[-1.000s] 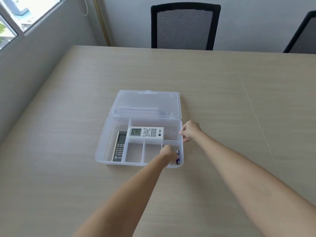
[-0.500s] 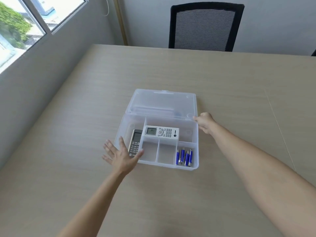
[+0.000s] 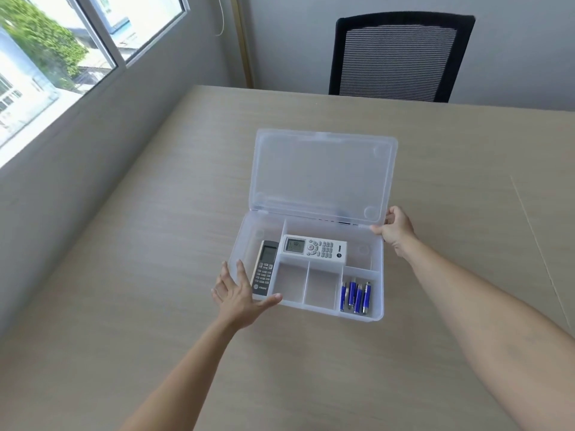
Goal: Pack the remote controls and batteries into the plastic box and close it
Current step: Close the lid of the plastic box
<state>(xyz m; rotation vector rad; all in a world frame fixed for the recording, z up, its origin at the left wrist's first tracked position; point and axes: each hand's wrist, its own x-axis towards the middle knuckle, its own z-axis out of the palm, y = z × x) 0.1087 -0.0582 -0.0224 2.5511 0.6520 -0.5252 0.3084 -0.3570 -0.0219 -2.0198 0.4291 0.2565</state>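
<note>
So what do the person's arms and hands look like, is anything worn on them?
Both arms are bare as far as the picture shows, with no sleeves in view. The left hand and the right hand wear no gloves, and no watch, ring or bracelet can be seen on either. No markings show.

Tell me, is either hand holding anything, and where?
The right hand grips the open lid at its near right corner. The left hand rests open against the box, holding nothing.
</note>
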